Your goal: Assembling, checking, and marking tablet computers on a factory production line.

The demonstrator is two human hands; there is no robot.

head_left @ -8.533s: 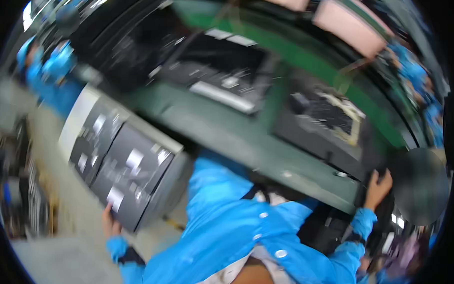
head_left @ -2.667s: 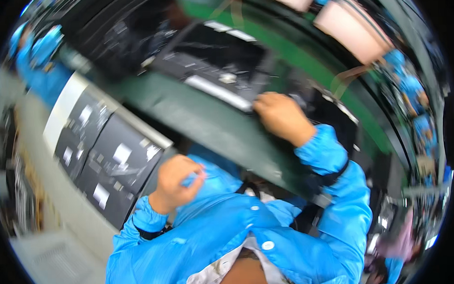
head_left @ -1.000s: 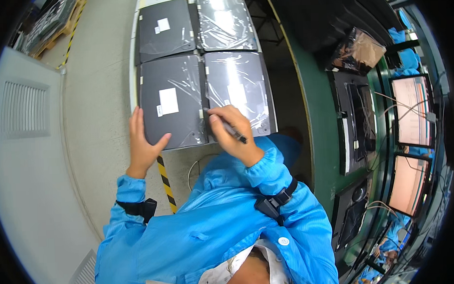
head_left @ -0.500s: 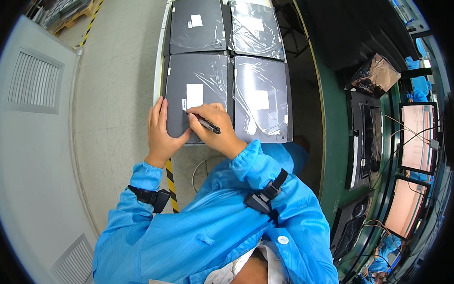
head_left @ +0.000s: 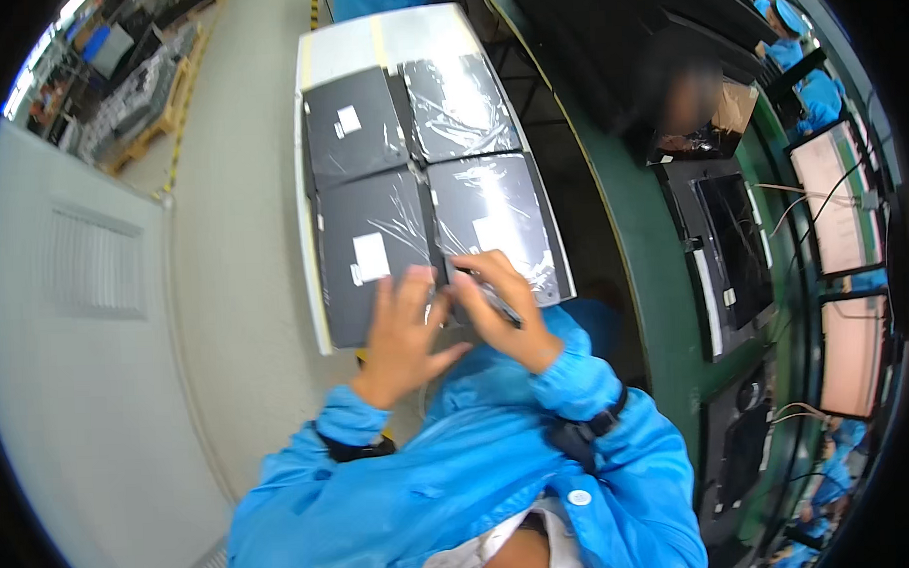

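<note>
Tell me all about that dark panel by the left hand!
The panel is dark grey, roughly rectangular, lying flat on a white table. Wrinkled, plastic-looking film shows on its right. It has a white label and a smaller one. The left hand is over its near right corner; blur hides any contact.

This looks like an electronics factory: film-covered panels (head_left: 392,201) lie at twelve o'clock, a long green workbench (head_left: 627,208) bears flat-screen units (head_left: 739,249) at three, blue-clad workers (head_left: 819,101) show at two, and yellow-and-black floor tape (head_left: 176,152) borders a loaded pallet (head_left: 149,142) at ten.
</note>
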